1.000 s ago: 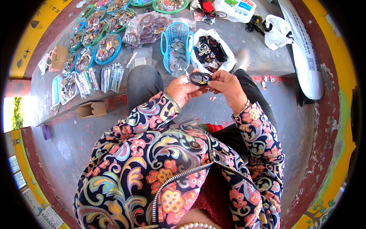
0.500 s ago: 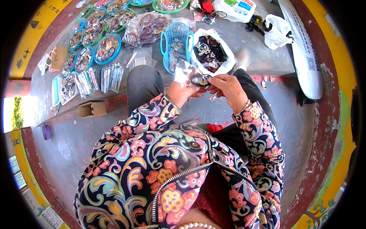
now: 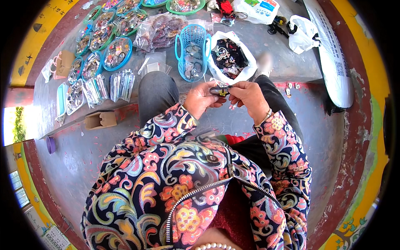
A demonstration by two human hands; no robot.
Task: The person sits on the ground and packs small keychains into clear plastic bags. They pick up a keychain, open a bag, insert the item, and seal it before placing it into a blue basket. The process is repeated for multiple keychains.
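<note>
Curving blk loop (image 3: pixel 214 89) btwn hands (image 3: pixel 198 100) (image 3: pixel 251 99)

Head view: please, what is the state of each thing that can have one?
Black band: looped, held by both hands
Left hand: gripping the band
Right hand: pinching the band
Blue basket: upright, partly filled
White bag beside it: open, filled
Cardboard box: open
Round trays: filled
Floral jacket: partly unzipped

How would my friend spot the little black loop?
On the gray platform is an open white bag. Below it in view, the left hand and right hand hold the black loop; unlike the heaped trinkets in the bag, it is held, with yellow showing against it.
</note>
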